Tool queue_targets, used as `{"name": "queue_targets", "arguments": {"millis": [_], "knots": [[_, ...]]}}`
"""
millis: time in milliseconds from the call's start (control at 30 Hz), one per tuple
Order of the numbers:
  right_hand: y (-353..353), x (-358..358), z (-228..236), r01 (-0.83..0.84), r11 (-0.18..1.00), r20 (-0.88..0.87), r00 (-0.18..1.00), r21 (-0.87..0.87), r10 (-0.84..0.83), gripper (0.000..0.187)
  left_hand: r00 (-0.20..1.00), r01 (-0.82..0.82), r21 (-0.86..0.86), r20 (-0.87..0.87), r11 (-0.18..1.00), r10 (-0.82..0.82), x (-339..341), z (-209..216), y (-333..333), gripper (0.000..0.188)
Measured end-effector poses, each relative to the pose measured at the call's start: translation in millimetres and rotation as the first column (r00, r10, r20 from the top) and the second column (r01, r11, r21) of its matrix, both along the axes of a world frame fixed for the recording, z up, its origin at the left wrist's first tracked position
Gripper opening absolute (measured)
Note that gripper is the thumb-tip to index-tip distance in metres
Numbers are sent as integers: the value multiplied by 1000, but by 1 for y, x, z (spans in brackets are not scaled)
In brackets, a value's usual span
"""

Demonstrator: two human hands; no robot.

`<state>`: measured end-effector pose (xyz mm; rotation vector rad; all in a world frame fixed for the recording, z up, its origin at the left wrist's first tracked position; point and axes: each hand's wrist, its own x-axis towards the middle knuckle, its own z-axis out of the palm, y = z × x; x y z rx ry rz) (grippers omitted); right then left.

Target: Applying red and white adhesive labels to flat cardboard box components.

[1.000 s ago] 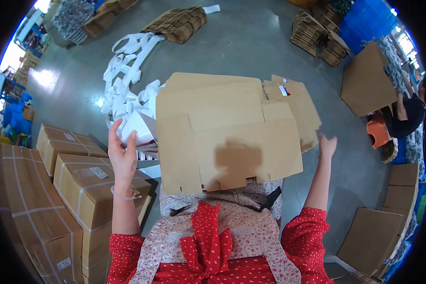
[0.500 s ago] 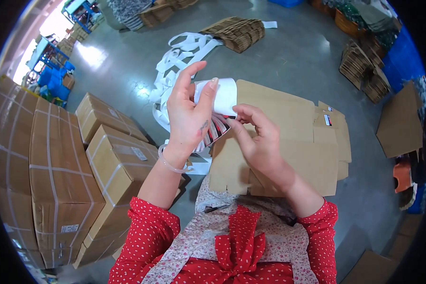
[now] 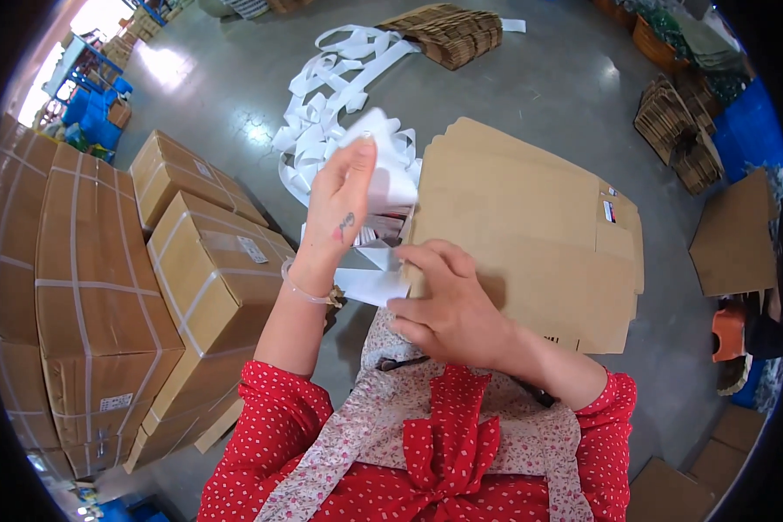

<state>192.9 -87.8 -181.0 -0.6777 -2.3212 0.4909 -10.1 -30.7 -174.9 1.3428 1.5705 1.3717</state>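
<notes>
My left hand [image 3: 344, 187] is closed around a folded bundle of white paper strip [image 3: 391, 178], whose lower side shows dark and reddish stripes. It is left of a flattened cardboard box [image 3: 522, 209], which lies in front of me. My right hand [image 3: 452, 304] is over the box's near left corner, its fingers bent and spread apart. Nothing plainly shows between them. A loose white strip [image 3: 370, 285] runs below the bundle toward the right fingertips; whether they touch it, I cannot tell.
Tangled white strip [image 3: 322, 104] lies on the floor ahead, beside a stack of folded brown cardboard [image 3: 452, 39]. Strapped cartons [image 3: 104, 287] stand close on my left. At the right are more folded cardboard [image 3: 674, 135], a blue container [image 3: 751, 130] and an opened carton [image 3: 735, 235].
My right hand has come away from the bundle, moving down toward me with its fingers spreading. My left hand has shifted slightly left, and the bundle has tilted.
</notes>
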Motion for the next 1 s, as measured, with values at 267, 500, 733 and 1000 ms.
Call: {"name": "queue_targets", "arguments": {"millis": [267,500,733,1000], "knots": [[31,31,-6,334,823,19,930,-460,-367,9,994,-99,-123,-63,987,92,-22,-55,-31,59],[33,19,-33,399,757,109,908,-517,-405,10,900,34,-17,-434,999,-38,10,-84,-53,75],[36,12,-50,552,833,184,823,-40,-537,16,826,111,-101,-544,989,-148,23,-84,-53,81],[47,95,-18,716,609,144,600,341,-787,23,937,21,-125,-344,992,-63,23,-97,-41,78]]}}
